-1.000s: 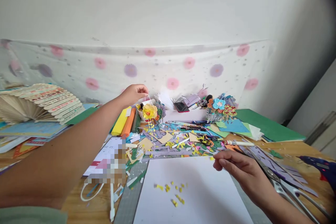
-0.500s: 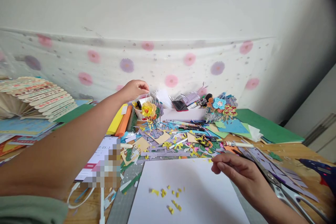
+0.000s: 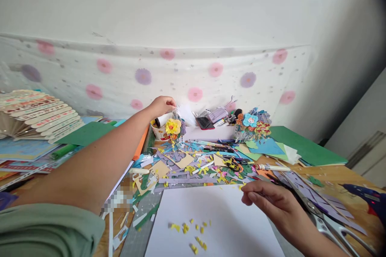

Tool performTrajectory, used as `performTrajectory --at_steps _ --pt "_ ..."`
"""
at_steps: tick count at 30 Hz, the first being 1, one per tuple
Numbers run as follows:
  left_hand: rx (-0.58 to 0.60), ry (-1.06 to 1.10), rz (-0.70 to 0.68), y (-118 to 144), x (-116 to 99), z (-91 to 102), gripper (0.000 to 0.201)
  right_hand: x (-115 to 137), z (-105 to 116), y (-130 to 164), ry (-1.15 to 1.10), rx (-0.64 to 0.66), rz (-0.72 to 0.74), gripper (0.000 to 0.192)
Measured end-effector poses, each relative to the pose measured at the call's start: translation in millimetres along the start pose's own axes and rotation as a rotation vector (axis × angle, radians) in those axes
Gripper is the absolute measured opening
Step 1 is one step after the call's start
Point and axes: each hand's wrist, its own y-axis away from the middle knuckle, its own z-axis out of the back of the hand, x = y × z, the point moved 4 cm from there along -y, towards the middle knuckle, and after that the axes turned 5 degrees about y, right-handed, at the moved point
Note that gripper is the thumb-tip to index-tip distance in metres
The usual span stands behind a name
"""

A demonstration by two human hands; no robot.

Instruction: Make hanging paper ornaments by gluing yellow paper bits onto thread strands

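1. The wooden table (image 3: 340,176) is littered with paper scraps; a large white paper sheet (image 3: 229,225) lies at its near edge, dotted with small yellow paper bits (image 3: 193,233).
2. The left hand (image 3: 161,106) reaches to the far edge, its grip pinched shut on thin white wires above a yellow paper flower (image 3: 173,126) beside a small cup (image 3: 159,131).
3. The right hand (image 3: 271,202) hovers over the sheet's right side, fingers loosely curled; whether its grip holds anything cannot be told.
4. Silver scissors (image 3: 328,221) lie just beside it.

Small yellow paper flower (image 3: 173,126) with thin white wires rising from it and a yellow strand dangling below, upright just beside the patterned paper cup (image 3: 159,132), at the cup's right rim.
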Motion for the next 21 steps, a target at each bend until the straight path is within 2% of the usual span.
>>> performTrajectory --at_steps 5,10,13,16,21 --pt "0.075 0.098 0.006 25 -14 15.5 0.014 4 0 -1 0.040 0.038 -0.002 0.036" --pt "0.135 0.261 -0.016 59 -32 41.8 0.016 6 -2 -1 0.034 0.048 0.001 0.037" --pt "0.082 0.427 -0.082 77 -47 58.0 0.021 9 -5 0 0.035 0.042 0.015 0.036" --pt "-0.018 0.574 -0.155 93 -66 65.7 0.026 14 -7 0 0.040 0.038 0.048 0.034" --pt "-0.182 0.997 -0.232 110 -87 52.2 0.021 25 -11 3 0.058 0.048 0.083 0.033"
